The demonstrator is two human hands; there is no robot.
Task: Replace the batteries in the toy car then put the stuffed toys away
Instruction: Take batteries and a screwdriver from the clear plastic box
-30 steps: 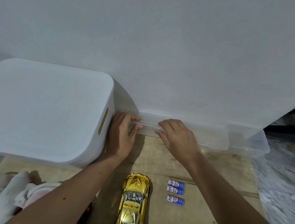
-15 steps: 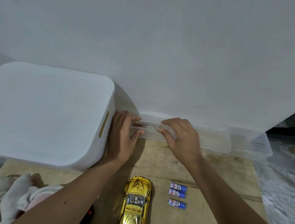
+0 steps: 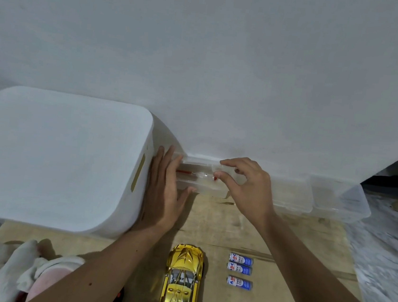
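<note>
A gold toy car (image 3: 182,280) lies on the wooden board (image 3: 289,238), nose toward the wall. Three blue-and-white batteries (image 3: 240,269) lie in a column just right of it. White and pink stuffed toys (image 3: 5,270) are heaped at the bottom left. Against the wall sits a small clear box (image 3: 201,184) with a red-handled tool (image 3: 183,172) inside. My left hand (image 3: 163,191) wraps the box's left end, fingers straight, thumb on its front. My right hand (image 3: 248,188) pinches the box's lid at its right part.
A large white lidded bin (image 3: 53,156) stands at the left, touching my left hand. Two more clear boxes (image 3: 292,193) (image 3: 338,201) line the wall to the right. A white wall rises right behind them. Patterned floor lies off the board's right edge.
My right hand has lifted its fingers onto the lid of the clear box, which has slid slightly out from the wall. My left hand straightened along the box's left end.
</note>
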